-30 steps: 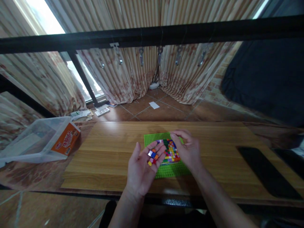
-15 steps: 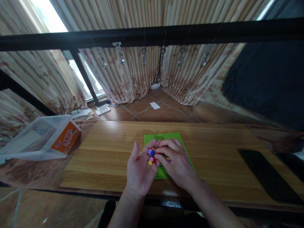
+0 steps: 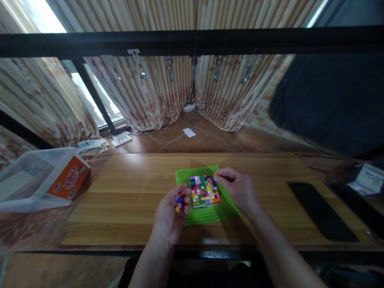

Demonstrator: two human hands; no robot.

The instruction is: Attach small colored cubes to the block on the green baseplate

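A green studded baseplate point(image 3: 229, 210) lies on the wooden table, bearing a square block of many-coloured toy bricks point(image 3: 205, 192). My left hand point(image 3: 169, 212), palm up with fingers curled, cups several small loose bricks point(image 3: 179, 201) in purple, blue, red, pink and yellow, just left of the block. Between the thumb and fingertips of my right hand point(image 3: 238, 188) is a small orange brick point(image 3: 215, 175), close to the block's back right corner. I cannot tell whether it touches the block.
On the left stands a clear plastic bin point(image 3: 39, 180) with an orange label. A dark flat slab point(image 3: 322, 210) lies on the table's right part. A black metal bar point(image 3: 192, 42) with hanging hooks crosses beyond the table point(image 3: 126, 200), before the curtains.
My right hand has left my left palm with an orange brick and moved right to the block's back corner. My left hand has shifted left and curled. The block is now uncovered.
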